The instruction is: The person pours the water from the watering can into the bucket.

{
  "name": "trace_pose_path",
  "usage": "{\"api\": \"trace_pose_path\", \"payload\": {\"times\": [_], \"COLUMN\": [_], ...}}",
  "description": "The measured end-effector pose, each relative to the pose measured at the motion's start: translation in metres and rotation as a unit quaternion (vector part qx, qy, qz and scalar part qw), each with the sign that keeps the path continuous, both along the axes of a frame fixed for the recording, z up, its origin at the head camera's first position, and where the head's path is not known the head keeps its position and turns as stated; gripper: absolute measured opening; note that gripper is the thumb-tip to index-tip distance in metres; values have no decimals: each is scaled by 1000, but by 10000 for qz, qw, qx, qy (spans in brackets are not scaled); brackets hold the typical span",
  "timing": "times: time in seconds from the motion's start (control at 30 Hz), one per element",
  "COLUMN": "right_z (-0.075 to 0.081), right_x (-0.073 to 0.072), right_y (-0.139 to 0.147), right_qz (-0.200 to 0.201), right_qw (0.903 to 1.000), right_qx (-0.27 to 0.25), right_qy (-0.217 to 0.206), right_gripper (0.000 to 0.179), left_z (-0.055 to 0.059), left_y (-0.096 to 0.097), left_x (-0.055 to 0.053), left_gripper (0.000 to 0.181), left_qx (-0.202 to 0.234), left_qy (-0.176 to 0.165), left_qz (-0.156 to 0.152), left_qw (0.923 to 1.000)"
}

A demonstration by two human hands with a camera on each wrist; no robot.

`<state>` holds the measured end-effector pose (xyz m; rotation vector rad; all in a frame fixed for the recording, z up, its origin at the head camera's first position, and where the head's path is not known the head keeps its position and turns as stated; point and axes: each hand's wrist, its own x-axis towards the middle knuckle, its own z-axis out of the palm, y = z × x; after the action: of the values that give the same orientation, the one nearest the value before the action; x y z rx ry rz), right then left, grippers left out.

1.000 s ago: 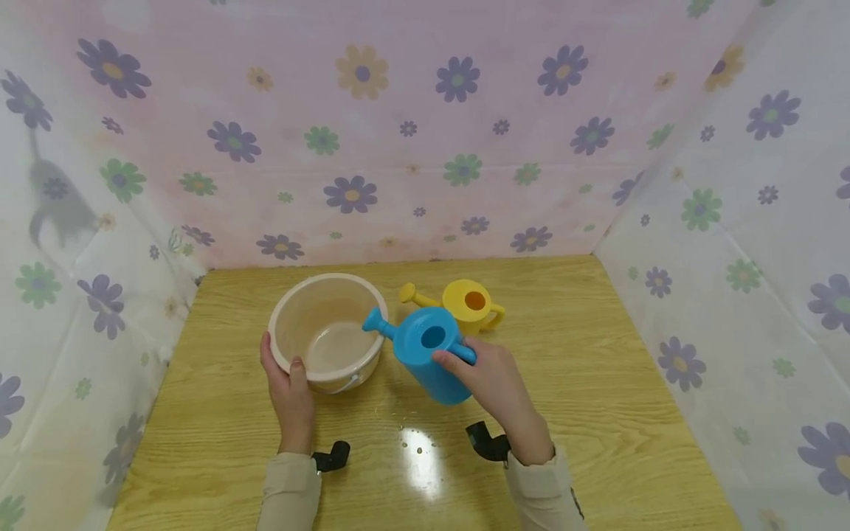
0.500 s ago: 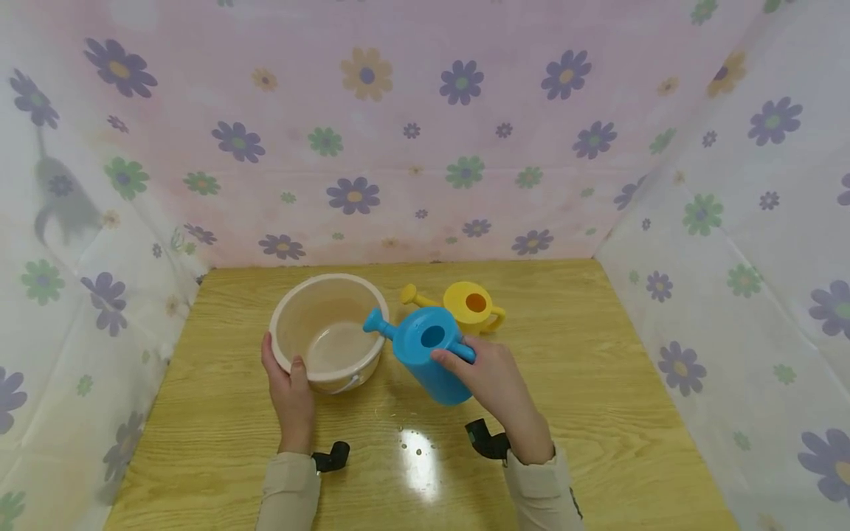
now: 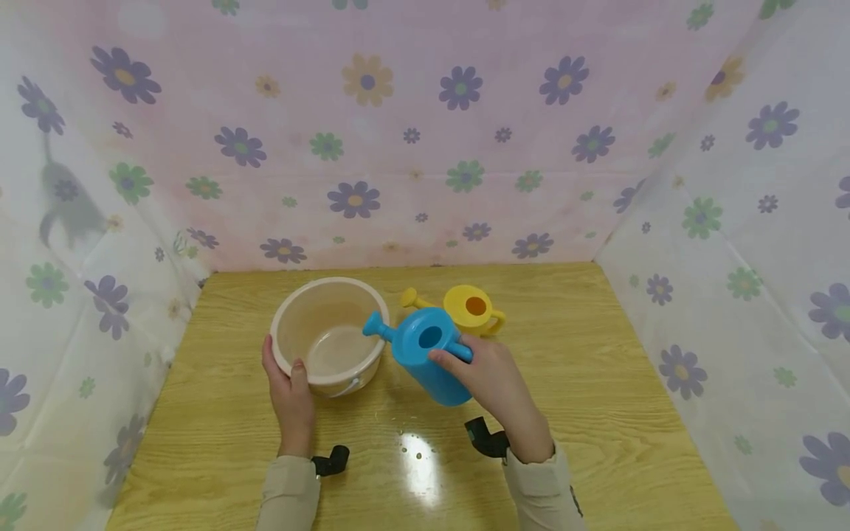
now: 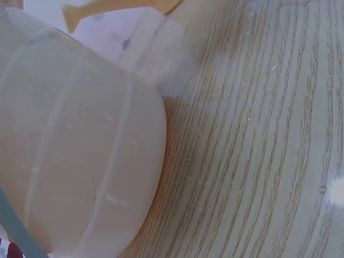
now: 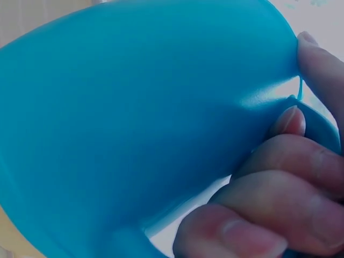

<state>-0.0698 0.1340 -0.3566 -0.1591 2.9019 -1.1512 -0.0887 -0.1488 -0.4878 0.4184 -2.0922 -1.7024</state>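
Stillness is shown in the head view: beyond a slight shift of the camera, almost nothing has changed over the last second, so the work is judged to be at a steady hold. The bucket [image 3: 319, 324], round and cream-coloured, is gripped at its rim by the left hand [image 3: 292, 402], thumb over the near edge and a finger along the outer wall. The blue watering can [image 3: 434, 372], tilted, is held in the right hand [image 3: 494, 376] by its handle [image 3: 462, 352], its spout [image 3: 381, 327] pointed leftward over the bucket's rim. Whether water is being let out cannot be told. Beyond the right hand, the yellow watering can [image 3: 458, 304] is partly hidden; drops [image 3: 419, 456] are scattered on the table [image 3: 564, 332] between the hands. In the left wrist view, smooth plastic with pale stripes is seen beside glossy, wet-flecked wood grain; the left hand's grip cannot be made out there. In the right wrist view, a slick, rounded blue wall is shown, and the handle is wrapped by curled fingers [image 5: 279, 207].
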Motion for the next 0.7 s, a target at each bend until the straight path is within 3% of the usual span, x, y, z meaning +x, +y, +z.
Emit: {"api": "trace_pose_path", "payload": {"times": [0.17, 0.33, 0.43, 0.57, 0.7], "right_z": [2, 3, 2, 0, -1], "right_x": [1, 2, 2, 4, 6], "right_y": [-1, -2, -3, -4, -4], "right_qz": [37, 37, 63, 36, -19], "right_qw": [10000, 10000, 9999, 9999, 10000], "right_qx": [27, 19, 24, -3, -31], "right_qy": [-21, 12, 79, 114, 70], "right_gripper": [43, 43, 43, 43, 44], "left_z": [3, 18, 20, 5, -1], "left_y": [1, 7, 8, 2, 0], "left_x": [2, 6, 7, 4, 2], "left_gripper": [59, 58, 58, 58, 58], "left_qx": [81, 166, 195, 71, -6], "left_qy": [34, 90, 58, 40, 83], "left_qz": [-76, -130, -105, -24, -40], "left_qw": [9999, 9997, 9997, 10000, 10000]}}
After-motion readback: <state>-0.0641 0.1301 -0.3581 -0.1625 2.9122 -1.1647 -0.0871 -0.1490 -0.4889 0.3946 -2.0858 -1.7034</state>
